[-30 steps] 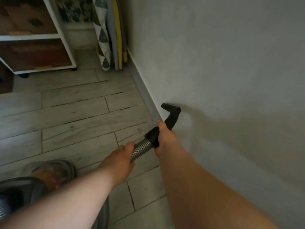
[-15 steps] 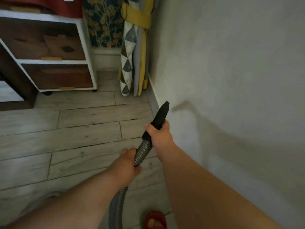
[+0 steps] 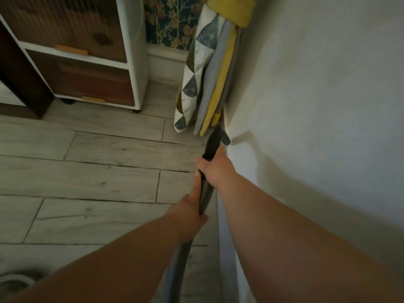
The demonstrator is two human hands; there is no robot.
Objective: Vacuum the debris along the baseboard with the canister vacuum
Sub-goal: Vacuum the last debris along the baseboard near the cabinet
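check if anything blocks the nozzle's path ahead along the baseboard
Yes. The yellow, grey and triangle-patterned fabric-covered boards lean against the wall just beyond the black plastic nozzle, covering the pale baseboard ahead. Nothing else visible blocks it.

nozzle (image 3: 215, 142) advanced along baseboard (image 3: 229, 270), nearer patterned board (image 3: 201, 68)

The right hand (image 3: 215, 168) grips the black plastic nozzle handle (image 3: 213, 145) of the ribbed grey vacuum hose (image 3: 204, 196), while the left hand (image 3: 189, 212) holds the hose just behind. The nozzle points along the pale baseboard (image 3: 227, 248) toward a folded patterned ironing board (image 3: 207, 68) leaning in the corner.
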